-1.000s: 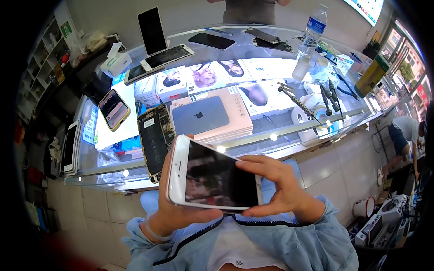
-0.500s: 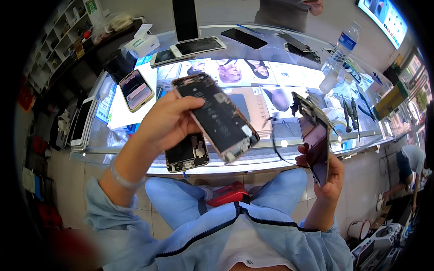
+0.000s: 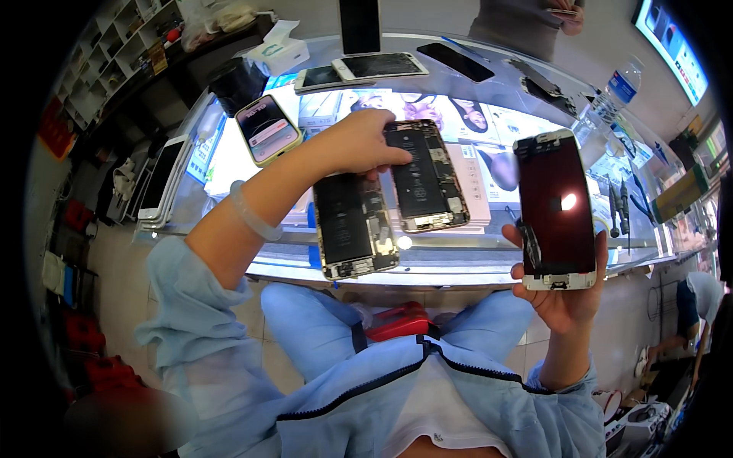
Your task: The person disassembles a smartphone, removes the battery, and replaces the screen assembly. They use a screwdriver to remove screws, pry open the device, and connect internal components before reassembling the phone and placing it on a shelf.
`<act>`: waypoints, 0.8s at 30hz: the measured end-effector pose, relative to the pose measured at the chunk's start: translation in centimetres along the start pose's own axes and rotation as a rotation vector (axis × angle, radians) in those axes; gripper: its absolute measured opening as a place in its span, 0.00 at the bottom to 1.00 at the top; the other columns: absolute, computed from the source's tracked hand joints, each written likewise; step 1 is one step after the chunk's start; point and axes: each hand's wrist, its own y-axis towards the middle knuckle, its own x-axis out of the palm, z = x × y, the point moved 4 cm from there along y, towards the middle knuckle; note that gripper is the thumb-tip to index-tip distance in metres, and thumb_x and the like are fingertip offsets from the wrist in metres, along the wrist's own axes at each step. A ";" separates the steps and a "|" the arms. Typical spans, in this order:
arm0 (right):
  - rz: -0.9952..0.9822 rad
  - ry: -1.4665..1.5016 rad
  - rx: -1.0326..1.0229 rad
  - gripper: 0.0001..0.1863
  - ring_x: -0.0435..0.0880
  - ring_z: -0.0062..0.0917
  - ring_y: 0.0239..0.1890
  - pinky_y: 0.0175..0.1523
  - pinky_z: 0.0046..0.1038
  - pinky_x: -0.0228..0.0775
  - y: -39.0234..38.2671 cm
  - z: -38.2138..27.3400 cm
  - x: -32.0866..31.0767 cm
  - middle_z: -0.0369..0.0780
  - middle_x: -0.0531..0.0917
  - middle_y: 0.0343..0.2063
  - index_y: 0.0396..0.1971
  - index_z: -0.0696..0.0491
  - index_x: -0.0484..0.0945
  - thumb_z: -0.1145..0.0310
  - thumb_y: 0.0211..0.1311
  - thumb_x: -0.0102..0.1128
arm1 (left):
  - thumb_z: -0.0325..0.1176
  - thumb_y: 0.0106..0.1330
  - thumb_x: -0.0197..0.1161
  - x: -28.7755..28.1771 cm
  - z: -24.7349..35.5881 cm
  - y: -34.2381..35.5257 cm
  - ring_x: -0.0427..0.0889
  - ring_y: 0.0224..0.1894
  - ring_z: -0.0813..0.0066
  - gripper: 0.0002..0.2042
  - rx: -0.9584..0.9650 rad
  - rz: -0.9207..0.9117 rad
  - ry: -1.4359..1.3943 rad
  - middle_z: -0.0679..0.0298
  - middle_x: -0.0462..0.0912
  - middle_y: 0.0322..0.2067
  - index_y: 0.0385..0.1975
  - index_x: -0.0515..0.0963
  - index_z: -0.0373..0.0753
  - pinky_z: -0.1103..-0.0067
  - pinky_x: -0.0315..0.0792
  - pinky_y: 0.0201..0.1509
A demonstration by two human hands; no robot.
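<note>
My left hand (image 3: 365, 141) grips the top left edge of an opened phone body (image 3: 420, 183), its black battery and boards showing, on or just over a pink box on the glass counter. Beside it to the left lies another opened phone body (image 3: 347, 233), partly under my hand. My right hand (image 3: 561, 305) holds a detached white-framed screen assembly (image 3: 556, 210) upright by its lower part, dark glass toward me, a ribbon cable at its lower left. A lit phone in a yellowish case (image 3: 267, 128) lies left of my left hand.
The glass counter's front edge (image 3: 450, 275) runs across the middle. More phones (image 3: 379, 66) lie at the back, stacked phones (image 3: 159, 179) at left, pliers and screwdrivers (image 3: 620, 204) and a water bottle (image 3: 615, 95) at right. Two other people (image 3: 510, 23) (image 3: 699, 298) are at back and right.
The phone held together in both hands is now in two parts. My left hand moved the body forward beside the other body; my right hand turned the screen assembly to face me.
</note>
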 end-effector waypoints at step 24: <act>-0.291 -1.066 0.647 0.39 0.82 0.28 0.37 0.38 0.25 0.76 12.9 1.5 5.9 0.49 0.79 0.39 0.50 0.69 0.65 0.47 0.53 0.55 | 0.59 0.42 0.67 1.2 -4.6 -14.5 0.67 0.52 0.48 0.38 0.431 0.500 0.588 0.48 0.67 0.50 0.49 0.69 0.38 0.64 0.63 0.55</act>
